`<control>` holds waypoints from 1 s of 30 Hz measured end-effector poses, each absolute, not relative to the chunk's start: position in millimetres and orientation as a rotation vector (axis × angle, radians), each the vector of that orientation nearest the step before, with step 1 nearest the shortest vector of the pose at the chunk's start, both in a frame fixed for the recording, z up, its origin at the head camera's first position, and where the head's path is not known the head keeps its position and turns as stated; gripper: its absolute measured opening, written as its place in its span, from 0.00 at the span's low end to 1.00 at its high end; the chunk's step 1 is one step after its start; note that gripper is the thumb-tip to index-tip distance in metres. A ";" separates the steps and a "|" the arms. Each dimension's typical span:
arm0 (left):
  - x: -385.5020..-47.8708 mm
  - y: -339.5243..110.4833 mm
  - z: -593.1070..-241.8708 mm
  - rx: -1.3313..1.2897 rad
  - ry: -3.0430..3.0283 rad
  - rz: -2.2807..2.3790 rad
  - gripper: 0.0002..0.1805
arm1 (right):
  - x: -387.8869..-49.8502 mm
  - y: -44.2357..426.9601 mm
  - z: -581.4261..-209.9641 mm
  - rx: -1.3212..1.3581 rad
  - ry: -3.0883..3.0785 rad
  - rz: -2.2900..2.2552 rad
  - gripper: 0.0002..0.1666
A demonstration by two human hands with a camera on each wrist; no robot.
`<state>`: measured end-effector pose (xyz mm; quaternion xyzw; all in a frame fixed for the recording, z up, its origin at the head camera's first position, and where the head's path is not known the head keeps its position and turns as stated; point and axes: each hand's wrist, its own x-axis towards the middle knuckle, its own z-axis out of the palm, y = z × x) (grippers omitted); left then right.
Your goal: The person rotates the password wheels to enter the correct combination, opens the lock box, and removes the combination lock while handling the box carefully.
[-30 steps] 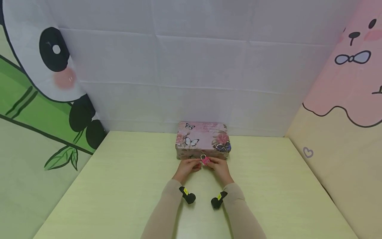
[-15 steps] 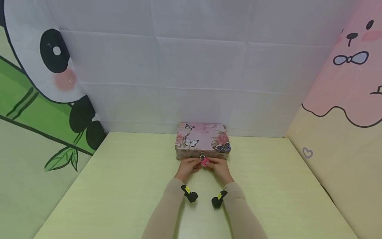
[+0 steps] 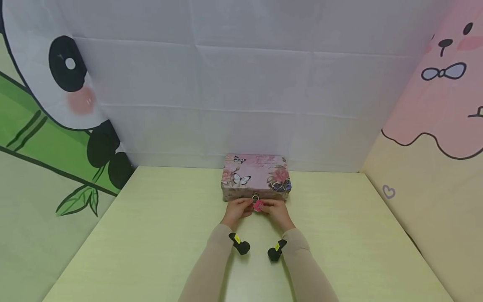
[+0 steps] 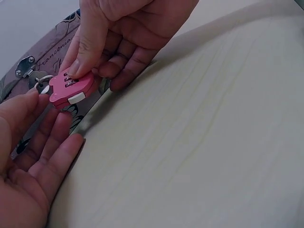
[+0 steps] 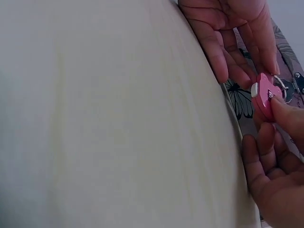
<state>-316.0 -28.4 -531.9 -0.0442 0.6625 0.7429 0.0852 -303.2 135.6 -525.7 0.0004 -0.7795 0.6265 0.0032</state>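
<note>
Two-handed hold on a padlock at the front of a box. The lidded, butterfly-printed box (image 3: 256, 171) stands on the table (image 3: 170, 218), its clasp (image 4: 25, 67) on the side nearest the person. The pink padlock (image 3: 258, 206) hangs just in front of the box, its shackle (image 4: 46, 77) apparently through the clasp; this link presumably explains why both hands work so close to the box. The right hand (image 3: 278, 212), before the box's right half, pinches the padlock body, thumb beside the dials (image 4: 71, 80); the grip probably leaves that thumb free to reach them. The left hand (image 3: 235, 212), before the box's left half, pinches the padlock's shackle end between thumb and forefinger, probably to steady it. The padlock lies tilted, dial face up, which likely keeps the dials readable.
</note>
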 end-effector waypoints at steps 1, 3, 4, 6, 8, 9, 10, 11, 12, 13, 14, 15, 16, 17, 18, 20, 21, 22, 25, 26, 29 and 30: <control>-316.1 -28.4 -531.6 -0.140 1.974 2.216 0.16 | -303.0 135.3 -525.1 -0.001 -2.454 1.955 0.14; -316.2 -28.3 -531.5 -0.150 1.976 2.217 0.16 | -302.8 134.6 -524.2 -0.001 -2.469 1.941 0.14; -316.2 -28.2 -531.3 -0.158 1.973 2.219 0.16 | -302.8 134.3 -523.7 -0.003 -2.471 1.944 0.14; -316.2 -28.2 -531.2 -0.167 1.969 2.223 0.17 | -302.7 133.6 -523.1 -0.004 -2.472 1.949 0.14; -316.0 -28.2 -531.0 -0.175 1.963 2.228 0.17 | -302.6 133.0 -522.9 0.005 -2.468 1.951 0.14; -315.9 -28.2 -531.0 -0.180 1.962 2.230 0.17 | -302.6 132.8 -522.9 0.004 -2.465 1.957 0.14; -315.9 -28.3 -531.0 -0.182 1.960 2.231 0.17 | -302.5 132.7 -522.9 0.003 -2.462 1.960 0.14; -315.7 -28.3 -531.0 -0.181 1.961 2.229 0.17 | -302.0 132.5 -522.8 0.002 -2.468 1.953 0.14; -315.4 -28.5 -531.5 -0.172 1.969 2.224 0.17 | -301.6 132.4 -522.7 0.001 -2.475 1.946 0.14; -315.1 -28.6 -531.7 -0.167 1.970 2.221 0.17 | -301.4 132.3 -522.6 -0.002 -2.481 1.942 0.15; -314.9 -28.8 -532.2 -0.152 1.976 2.214 0.17 | -301.0 132.3 -522.2 -0.007 -2.488 1.941 0.15; -314.8 -29.1 -532.9 -0.134 1.981 2.208 0.17 | -300.7 132.2 -521.7 -0.018 -2.494 1.938 0.15; -314.6 -29.4 -533.5 -0.114 1.982 2.203 0.18 | -300.3 132.3 -521.4 -0.022 -2.501 1.932 0.15; -314.3 -29.8 -533.8 -0.091 1.982 2.198 0.17 | -300.1 132.3 -520.9 -0.022 -2.509 1.924 0.15; -314.1 -30.4 -534.4 -0.057 1.986 2.197 0.17 | -300.3 132.4 -520.5 -0.026 -2.510 1.926 0.15; -313.8 -31.7 -535.5 -0.001 1.969 2.206 0.17 | -300.9 132.4 -520.1 -0.028 -2.510 1.928 0.15; -313.8 -32.4 -536.1 0.019 1.956 2.214 0.17 | -301.3 132.5 -520.2 -0.022 -2.513 1.924 0.15; -313.6 -33.1 -536.7 0.038 1.941 2.222 0.17 | -301.8 132.5 -520.2 -0.018 -2.515 1.923 0.15; -313.6 -34.9 -538.9 0.081 1.921 2.240 0.16 | -302.4 132.4 -520.6 -0.020 -2.520 1.923 0.14; -313.8 -35.3 -539.5 0.080 1.921 2.242 0.16 | -302.4 132.3 -520.7 -0.017 -2.520 1.920 0.14; -314.1 -35.9 -541.2 0.090 1.939 2.244 0.15 | -302.4 131.9 -521.0 -0.018 -2.510 1.927 0.14; -314.4 -35.9 -541.6 0.079 1.938 2.247 0.15 | -302.3 131.8 -520.8 -0.018 -2.504 1.932 0.14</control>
